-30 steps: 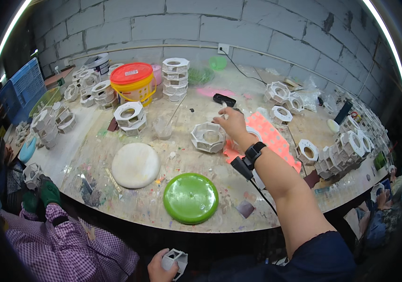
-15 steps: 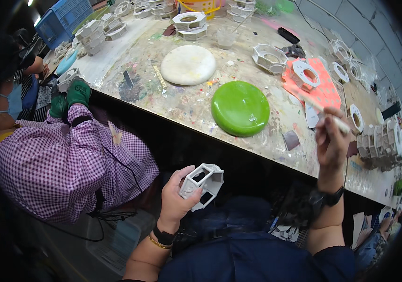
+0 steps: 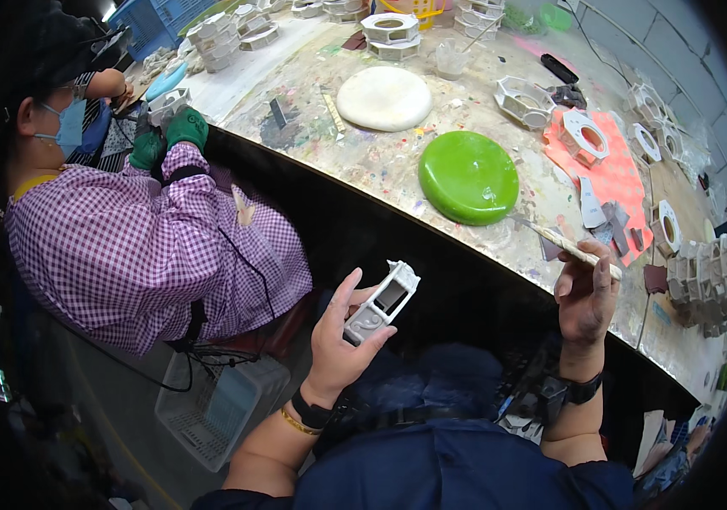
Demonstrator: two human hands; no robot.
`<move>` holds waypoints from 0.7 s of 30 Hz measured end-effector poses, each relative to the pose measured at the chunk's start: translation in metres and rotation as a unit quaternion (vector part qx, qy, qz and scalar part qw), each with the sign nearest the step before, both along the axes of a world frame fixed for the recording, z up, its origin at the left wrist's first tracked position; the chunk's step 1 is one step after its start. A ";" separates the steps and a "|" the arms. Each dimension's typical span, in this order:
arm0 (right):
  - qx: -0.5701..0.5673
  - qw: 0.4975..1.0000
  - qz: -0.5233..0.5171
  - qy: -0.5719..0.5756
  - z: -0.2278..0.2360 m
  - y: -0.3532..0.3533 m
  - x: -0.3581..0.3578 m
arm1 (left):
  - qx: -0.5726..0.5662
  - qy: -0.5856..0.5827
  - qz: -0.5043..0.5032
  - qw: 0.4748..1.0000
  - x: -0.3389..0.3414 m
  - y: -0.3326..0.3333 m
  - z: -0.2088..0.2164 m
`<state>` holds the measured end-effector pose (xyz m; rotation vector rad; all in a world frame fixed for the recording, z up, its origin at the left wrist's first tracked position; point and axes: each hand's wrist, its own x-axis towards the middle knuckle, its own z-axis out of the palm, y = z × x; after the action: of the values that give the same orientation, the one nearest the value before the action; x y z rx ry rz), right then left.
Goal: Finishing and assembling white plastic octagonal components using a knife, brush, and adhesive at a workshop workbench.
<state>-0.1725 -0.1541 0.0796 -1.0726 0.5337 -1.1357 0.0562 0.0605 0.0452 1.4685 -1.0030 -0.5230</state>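
In my left hand (image 3: 336,344), held up in front of the table edge, is a white octagonal frame (image 3: 390,297) with window-like openings and a scroll relief; my fingers and thumb grip its sides. My right hand (image 3: 586,297) is closed around the pale handle of a slim spatula-like tool (image 3: 569,246). The tool's thin grey end points left and reaches beside the rim of a glossy green disc (image 3: 469,177) on the table; whether it touches cannot be told. A round white disc (image 3: 384,99) lies behind the green one.
A worker in a checked shirt (image 3: 117,246) sits at left, gloved hands on a similar frame. More white frames (image 3: 707,285) are stacked at right, others (image 3: 586,138) lie on orange cloth (image 3: 635,183). A plastic cup (image 3: 451,61) stands behind; a grey crate (image 3: 219,408) sits on the floor.
The frame in my left hand has turned to show its side edge-on and moved slightly right and up. My right hand has lowered, its tool now pointing toward the green disc. The view has shifted.
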 end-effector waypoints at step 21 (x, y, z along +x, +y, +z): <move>-0.008 0.996 0.035 -0.082 -0.012 0.014 -0.002 | -0.082 -0.443 0.005 0.893 -0.008 0.007 -0.001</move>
<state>-0.1741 -0.1401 0.0677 -0.9938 0.3551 -1.1575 0.0482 0.0673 0.0441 1.5663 -1.6910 0.2970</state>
